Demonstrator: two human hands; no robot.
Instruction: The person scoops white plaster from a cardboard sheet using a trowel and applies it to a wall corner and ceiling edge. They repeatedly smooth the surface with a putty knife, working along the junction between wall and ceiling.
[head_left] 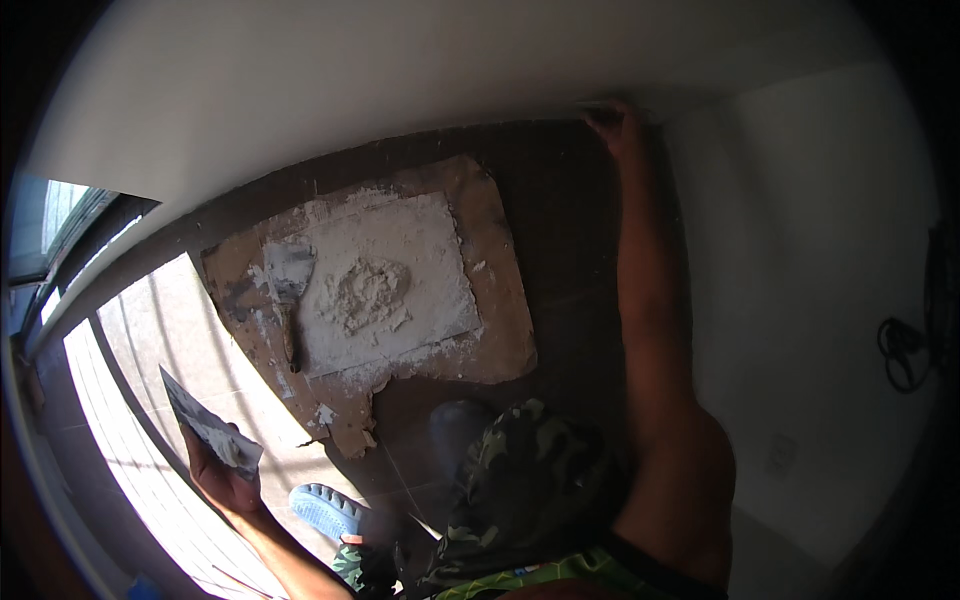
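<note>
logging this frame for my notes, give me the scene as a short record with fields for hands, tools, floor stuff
left hand: holds a flat metal plastering blade smeared with white paste
right hand: stretched out to the foot of the white wall, what it grips is hidden
floor: torn brown cardboard sheet carrying a mound of white plaster
tool on cardboard: putty knife with wooden handle, lying flat
footwear: blue slipper

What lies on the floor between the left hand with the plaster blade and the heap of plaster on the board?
In the head view, between the left hand and the plaster heap lies a plaster-smeared trowel on the cardboard sheet, then sunlit floor tiles.
</note>
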